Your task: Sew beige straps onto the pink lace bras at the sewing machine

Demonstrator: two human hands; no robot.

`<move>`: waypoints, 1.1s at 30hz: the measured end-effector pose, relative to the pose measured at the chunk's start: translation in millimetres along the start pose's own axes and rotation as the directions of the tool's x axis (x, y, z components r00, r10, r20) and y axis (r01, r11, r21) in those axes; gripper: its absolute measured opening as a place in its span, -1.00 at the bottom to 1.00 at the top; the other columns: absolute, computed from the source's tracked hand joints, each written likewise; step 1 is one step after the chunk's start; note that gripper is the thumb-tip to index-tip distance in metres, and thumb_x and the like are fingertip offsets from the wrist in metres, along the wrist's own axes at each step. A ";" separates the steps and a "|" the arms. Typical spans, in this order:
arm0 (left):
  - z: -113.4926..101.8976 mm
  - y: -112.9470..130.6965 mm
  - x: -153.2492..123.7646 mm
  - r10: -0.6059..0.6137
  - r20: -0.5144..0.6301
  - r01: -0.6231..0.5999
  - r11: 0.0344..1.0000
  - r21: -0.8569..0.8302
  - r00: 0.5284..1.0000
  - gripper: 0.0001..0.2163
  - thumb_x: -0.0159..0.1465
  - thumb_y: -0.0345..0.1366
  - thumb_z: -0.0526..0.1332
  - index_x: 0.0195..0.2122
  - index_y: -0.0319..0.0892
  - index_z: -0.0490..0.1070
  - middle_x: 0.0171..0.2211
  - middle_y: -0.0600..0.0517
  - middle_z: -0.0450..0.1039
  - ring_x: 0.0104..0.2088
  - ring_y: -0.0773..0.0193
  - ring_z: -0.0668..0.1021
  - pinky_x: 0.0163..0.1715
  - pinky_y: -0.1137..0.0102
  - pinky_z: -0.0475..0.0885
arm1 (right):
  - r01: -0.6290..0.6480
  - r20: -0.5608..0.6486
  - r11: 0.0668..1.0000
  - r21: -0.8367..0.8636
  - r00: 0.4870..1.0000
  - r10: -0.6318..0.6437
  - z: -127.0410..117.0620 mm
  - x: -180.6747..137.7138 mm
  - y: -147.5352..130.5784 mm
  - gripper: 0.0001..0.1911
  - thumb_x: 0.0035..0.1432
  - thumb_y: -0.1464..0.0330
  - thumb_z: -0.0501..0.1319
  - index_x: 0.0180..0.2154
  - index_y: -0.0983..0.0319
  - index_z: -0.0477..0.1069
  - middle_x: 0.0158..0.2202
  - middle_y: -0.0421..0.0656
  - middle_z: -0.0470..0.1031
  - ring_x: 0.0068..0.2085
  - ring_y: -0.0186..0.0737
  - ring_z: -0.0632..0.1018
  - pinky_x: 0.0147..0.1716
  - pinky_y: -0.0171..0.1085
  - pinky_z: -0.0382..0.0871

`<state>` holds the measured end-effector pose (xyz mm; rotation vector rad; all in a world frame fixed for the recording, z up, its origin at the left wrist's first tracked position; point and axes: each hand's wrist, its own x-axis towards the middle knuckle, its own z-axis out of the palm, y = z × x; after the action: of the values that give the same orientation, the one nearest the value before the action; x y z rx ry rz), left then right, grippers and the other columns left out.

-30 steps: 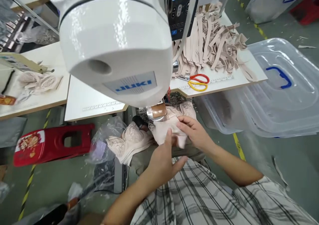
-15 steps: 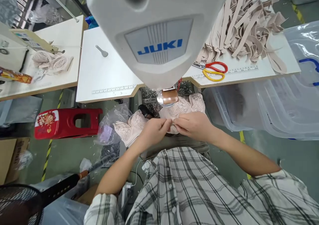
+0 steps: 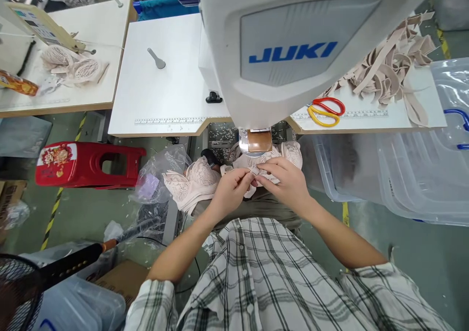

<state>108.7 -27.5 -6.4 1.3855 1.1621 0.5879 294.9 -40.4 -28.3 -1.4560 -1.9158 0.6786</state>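
Observation:
Just in front of the white JUKI sewing machine (image 3: 278, 62), my two hands meet at a small pale pink strap end. My left hand (image 3: 231, 187) pinches it from the left with thumb and forefinger. From the other side my right hand (image 3: 286, 182) grips the same strap end (image 3: 255, 170) between its fingertips. Pale pink lace bras (image 3: 192, 182) lie over my lap, one to the left of my left hand. Another lace cup (image 3: 292, 151) shows behind my right hand, under the machine head. The fingers cover part of the strap.
Scissors (image 3: 326, 112) with red and yellow handles lie on the white table (image 3: 157, 91), near a heap of beige straps (image 3: 392, 72). Clear plastic bins (image 3: 421, 174) stand at the right. A red stool (image 3: 88, 165) and a plastic bag (image 3: 161, 167) are at the left.
The view has shifted, so the machine head appears further right. My right hand's fingers have opened out a little and the strap end now shows between both hands.

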 end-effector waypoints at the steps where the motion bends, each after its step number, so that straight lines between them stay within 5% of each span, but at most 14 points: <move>1: 1.0 0.1 -0.2 0.002 -0.005 -0.001 1.000 0.031 1.000 -0.70 0.38 -0.16 0.07 -0.44 -0.18 0.41 -0.53 0.10 0.35 -0.52 0.36 0.36 -0.45 0.44 0.26 | -0.027 0.005 0.999 0.024 1.000 0.027 0.7 0.9 -1.2 -0.75 0.31 0.16 0.19 -0.16 0.12 0.58 -0.21 -0.07 0.59 -0.18 -0.11 0.57 -0.18 -0.16 0.48; 6: 5.0 -3.5 2.4 -0.021 -0.031 0.023 0.998 0.063 0.999 -0.67 0.39 -0.14 0.04 -0.45 -0.17 0.38 -0.56 0.11 0.33 -0.53 0.36 0.35 -0.47 0.44 0.25 | -0.066 0.001 0.994 0.088 0.998 0.066 9.8 0.3 -3.5 -0.77 0.32 0.22 0.17 -0.27 0.12 0.58 -0.26 -0.09 0.60 -0.23 -0.15 0.57 -0.26 -0.20 0.46; 11: 2.5 -9.3 11.1 -0.077 -0.065 0.079 0.996 0.036 0.995 -0.61 0.30 0.01 0.17 -0.54 -0.16 0.30 -0.62 0.13 0.28 -0.56 0.37 0.31 -0.52 0.45 0.22 | 0.086 0.092 0.996 -0.021 0.992 -0.084 5.1 0.5 16.8 -0.70 0.36 0.24 0.09 -0.25 0.13 0.60 -0.24 -0.10 0.63 -0.18 -0.17 0.59 -0.20 -0.22 0.44; 13: -0.7 -10.5 13.3 -0.118 -0.043 0.118 0.993 -0.016 0.992 -0.61 0.28 0.03 0.19 -0.54 -0.16 0.30 -0.63 0.14 0.26 -0.57 0.38 0.31 -0.53 0.46 0.22 | 0.058 0.050 0.992 -0.110 0.997 -0.053 -16.4 14.1 40.6 -0.70 0.37 0.27 0.07 -0.16 0.13 0.58 -0.16 -0.09 0.63 -0.12 -0.14 0.58 -0.15 -0.20 0.45; 16: -4.9 -9.2 13.4 -0.135 -0.001 0.135 0.987 -0.085 0.991 -0.60 0.27 0.04 0.20 -0.54 -0.17 0.31 -0.61 0.12 0.27 -0.56 0.39 0.31 -0.54 0.47 0.21 | -0.180 -0.199 0.916 -0.359 0.973 0.113 -65.5 51.1 83.4 -0.59 0.34 0.43 -0.03 0.04 0.20 0.50 -0.02 0.01 0.58 0.02 -0.01 0.52 0.03 -0.04 0.38; 19: -5.7 -4.1 11.0 -0.143 0.045 0.148 0.978 -0.145 0.989 -0.58 0.27 0.06 0.19 -0.53 -0.19 0.35 -0.59 0.11 0.28 -0.57 0.41 0.30 -0.57 0.49 0.17 | -0.272 -0.132 0.758 -0.593 0.961 0.241 -107.1 89.4 114.6 -0.54 0.25 0.47 0.04 0.14 0.34 0.42 0.02 0.18 0.53 0.03 0.15 0.50 0.01 0.02 0.35; 22: -4.8 -1.4 10.0 -0.203 0.088 0.220 0.939 -0.266 0.975 -0.59 0.23 0.07 0.22 -0.50 -0.20 0.36 -0.59 0.11 0.29 -0.61 0.45 0.24 -0.63 0.51 0.10 | -0.193 0.021 0.670 -0.717 0.955 0.297 -123.5 102.5 122.7 -0.57 0.27 0.41 0.08 0.13 0.37 0.42 -0.03 0.20 0.53 -0.03 0.16 0.54 -0.13 -0.07 0.37; 26: -6.9 -6.7 12.1 -0.241 0.091 0.255 0.851 -0.458 0.966 -0.62 0.15 0.05 0.29 -0.50 -0.20 0.37 -0.54 0.07 0.34 -0.57 0.43 0.30 -0.66 0.52 0.10 | -0.153 0.078 0.751 -0.643 0.962 0.263 -120.0 63.0 102.1 -0.61 0.32 0.21 0.07 0.02 0.31 0.44 -0.14 0.11 0.55 -0.20 -0.07 0.59 -0.35 -0.23 0.32; 29: -10.3 -10.1 13.2 -0.258 0.094 0.267 0.804 -0.531 0.962 -0.65 0.16 0.00 0.31 -0.50 -0.20 0.38 -0.54 0.06 0.34 -0.57 0.43 0.30 -0.67 0.52 0.11 | -0.317 -0.009 0.846 -0.428 0.938 0.347 -109.2 9.5 69.7 -0.67 0.20 0.18 0.18 -0.08 0.24 0.45 -0.39 -0.07 0.54 -0.45 -0.16 0.52 -0.49 -0.23 0.32; 33: -11.4 -8.8 13.3 -0.248 0.090 0.256 0.799 -0.544 0.965 -0.68 0.19 -0.06 0.30 -0.50 -0.22 0.39 -0.53 0.06 0.36 -0.55 0.44 0.33 -0.61 0.53 0.18 | -0.131 0.203 0.964 -0.232 0.962 0.180 -84.5 -42.2 21.6 -0.66 0.14 0.21 0.22 -0.05 0.16 0.44 -0.20 -0.05 0.59 -0.38 -0.13 0.57 -0.44 -0.18 0.44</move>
<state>101.2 -12.2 -16.1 0.7208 1.0326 0.6546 379.6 -73.5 5.3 -1.7460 -2.1152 0.7506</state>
